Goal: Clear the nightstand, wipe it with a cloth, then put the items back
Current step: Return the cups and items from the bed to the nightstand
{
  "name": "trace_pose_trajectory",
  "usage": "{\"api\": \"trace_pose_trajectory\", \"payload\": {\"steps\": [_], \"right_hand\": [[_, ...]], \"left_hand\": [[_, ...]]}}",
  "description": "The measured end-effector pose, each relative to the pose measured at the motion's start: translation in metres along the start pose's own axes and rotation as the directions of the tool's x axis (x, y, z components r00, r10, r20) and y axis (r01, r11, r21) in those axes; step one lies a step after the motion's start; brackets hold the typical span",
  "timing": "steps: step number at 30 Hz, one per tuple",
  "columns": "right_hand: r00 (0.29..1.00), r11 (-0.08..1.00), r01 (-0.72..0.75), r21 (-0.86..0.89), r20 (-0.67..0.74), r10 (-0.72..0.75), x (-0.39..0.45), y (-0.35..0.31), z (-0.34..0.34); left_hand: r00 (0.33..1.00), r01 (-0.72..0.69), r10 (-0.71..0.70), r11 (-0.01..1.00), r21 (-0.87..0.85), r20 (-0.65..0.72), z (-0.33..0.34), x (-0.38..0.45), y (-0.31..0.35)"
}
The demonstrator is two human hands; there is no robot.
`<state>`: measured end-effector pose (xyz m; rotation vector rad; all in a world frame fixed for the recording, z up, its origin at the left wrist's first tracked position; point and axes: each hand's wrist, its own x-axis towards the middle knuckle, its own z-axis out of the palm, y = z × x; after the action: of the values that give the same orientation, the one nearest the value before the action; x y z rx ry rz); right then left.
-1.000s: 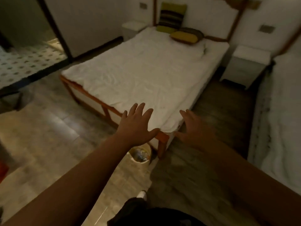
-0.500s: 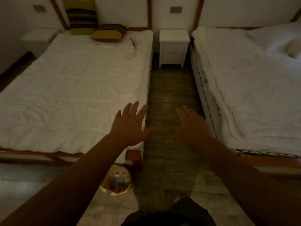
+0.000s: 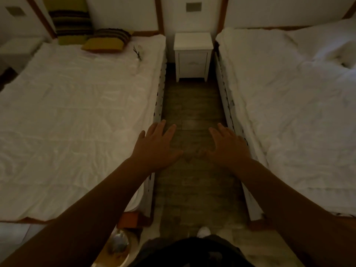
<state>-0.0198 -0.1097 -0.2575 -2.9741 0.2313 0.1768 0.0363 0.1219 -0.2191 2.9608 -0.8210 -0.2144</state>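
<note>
A white nightstand (image 3: 193, 54) stands against the far wall at the end of a narrow aisle between two beds. Its top looks bare in this dim light. Small dark items (image 3: 138, 52) lie on the left bed near its head. My left hand (image 3: 154, 147) and my right hand (image 3: 228, 146) are stretched out in front of me over the aisle floor, palms down, fingers spread and straight. Neither hand holds anything. Both are far short of the nightstand. No cloth is visible.
The left bed (image 3: 77, 122) carries two striped cushions (image 3: 107, 39) at its head. The right bed (image 3: 298, 112) has a rumpled white duvet. A wood floor aisle (image 3: 192, 116) runs between them. A small bin (image 3: 118, 245) sits by the left bed's foot. Another white nightstand (image 3: 19, 51) stands far left.
My view has swung right and moved forward, from the left bed's corner to the aisle, so the nightstand is centred and closer. Both hands stay spread and hold nothing.
</note>
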Motion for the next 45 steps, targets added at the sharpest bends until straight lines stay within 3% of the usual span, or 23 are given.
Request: {"api": "trace_pose_trajectory", "payload": {"steps": [9,16,30,45], "right_hand": [[0.997,0.998,0.061,-0.016,0.046,-0.06,0.119,0.055,-0.026],[0.996,0.999,0.034,-0.026,0.079,-0.032,0.238,0.071,-0.027],[0.981,0.996,-0.059,0.073,0.189,0.045,0.472,0.084,-0.073],[0.951,0.993,0.082,0.088,0.293,-0.104,0.776,0.181,-0.112]], "left_hand": [[1.0,0.023,-0.023,0.999,-0.038,0.004,-0.008,0.125,0.01],[0.997,-0.051,0.052,0.999,0.016,-0.057,-0.003,0.254,-0.028],[0.994,-0.106,0.107,0.993,-0.044,0.018,-0.046,0.507,-0.094],[0.993,0.106,-0.102,0.991,-0.086,0.052,-0.059,0.786,-0.117]]}}
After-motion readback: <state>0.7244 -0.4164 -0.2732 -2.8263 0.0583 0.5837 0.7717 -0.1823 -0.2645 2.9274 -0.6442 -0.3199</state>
